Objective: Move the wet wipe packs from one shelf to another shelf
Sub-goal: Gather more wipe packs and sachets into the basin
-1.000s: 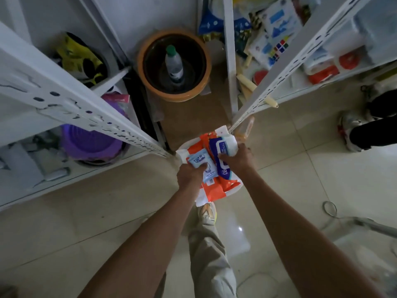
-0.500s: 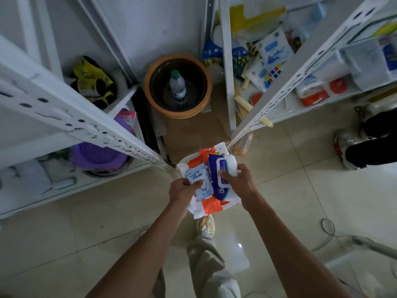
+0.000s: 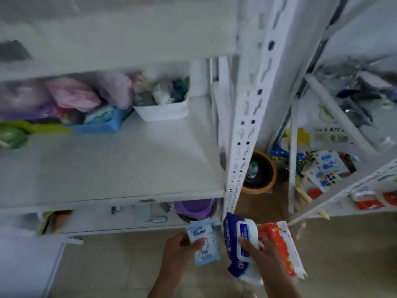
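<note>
**Wipe packs in hand, not yet shelved**

Head view: The packs are held in front of the white rack, below the edge of the middle shelf (image 3: pixel 111 168), whose front is bare; none is seen set down there, so the placing is judged still to be done. The small light-blue pack (image 3: pixel 204 241) is pinched by the left hand (image 3: pixel 182 250), thumb on its face. The dark-blue pack (image 3: pixel 238 246) and the orange pack (image 3: pixel 279 248) behind it are gripped together by the right hand (image 3: pixel 262 254). Both forearms are extended forward from the lower edge.
</note>
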### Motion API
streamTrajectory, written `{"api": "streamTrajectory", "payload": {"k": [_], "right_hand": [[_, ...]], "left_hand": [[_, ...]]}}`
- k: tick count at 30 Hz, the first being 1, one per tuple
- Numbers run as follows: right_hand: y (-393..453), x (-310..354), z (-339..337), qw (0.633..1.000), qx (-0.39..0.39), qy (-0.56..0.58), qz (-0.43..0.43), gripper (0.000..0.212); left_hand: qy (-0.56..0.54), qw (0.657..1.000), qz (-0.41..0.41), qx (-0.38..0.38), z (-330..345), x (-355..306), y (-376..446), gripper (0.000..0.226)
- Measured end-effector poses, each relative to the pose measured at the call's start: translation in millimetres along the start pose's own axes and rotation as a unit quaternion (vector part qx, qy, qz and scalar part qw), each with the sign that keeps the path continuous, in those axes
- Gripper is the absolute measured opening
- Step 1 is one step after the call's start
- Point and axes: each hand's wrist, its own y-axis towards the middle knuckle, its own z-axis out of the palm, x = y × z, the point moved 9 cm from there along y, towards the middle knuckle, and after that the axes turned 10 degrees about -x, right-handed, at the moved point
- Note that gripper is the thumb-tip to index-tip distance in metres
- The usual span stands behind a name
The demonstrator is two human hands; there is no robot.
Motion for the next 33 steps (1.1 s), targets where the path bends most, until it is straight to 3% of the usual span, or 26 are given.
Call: {"api": "streamTrajectory", "payload": {"k": [5, 9, 13, 17, 22, 25, 29, 33], "right_hand": [[-81, 48, 134, 0.998, 0.06, 0.021, -0.011, 0.039], [-119, 74, 224, 0.996, 0.083, 0.041, -0.019, 0.062], [-143, 118, 284, 0.994, 0.083, 0.059, -0.029, 0.041], [-133, 154, 339, 0.993, 0.086, 0.072, -0.03, 0.036], [-91, 194, 412, 0.997, 0.055, 0.035, -0.052, 0.048], [-64, 216, 457, 0.996, 0.067, 0.024, -0.061, 0.045], [-40, 233, 508, 0.994, 0.08, 0.013, -0.075, 0.041], [-26, 223, 534, 0.996, 0.049, -0.016, -0.076, 0.033]], "left_hand": [[-0.068, 0.996, 0.034, -0.035, -137, -33, -2, 0.008], [-0.083, 0.991, 0.079, -0.072, -236, -55, 14, 0.016], [-0.108, 0.986, 0.078, -0.1, -304, -82, 49, 0.023], [-0.144, 0.98, 0.052, -0.131, -346, -107, 110, 0.028], [-0.101, 0.985, 0.065, -0.122, -365, -136, 192, 0.036], [-0.055, 0.989, 0.074, -0.113, -375, -146, 236, 0.035], [-0.082, 0.987, 0.051, -0.128, -395, -143, 274, 0.01], [-0.083, 0.982, 0.052, -0.162, -419, -134, 287, 0.01]]}}
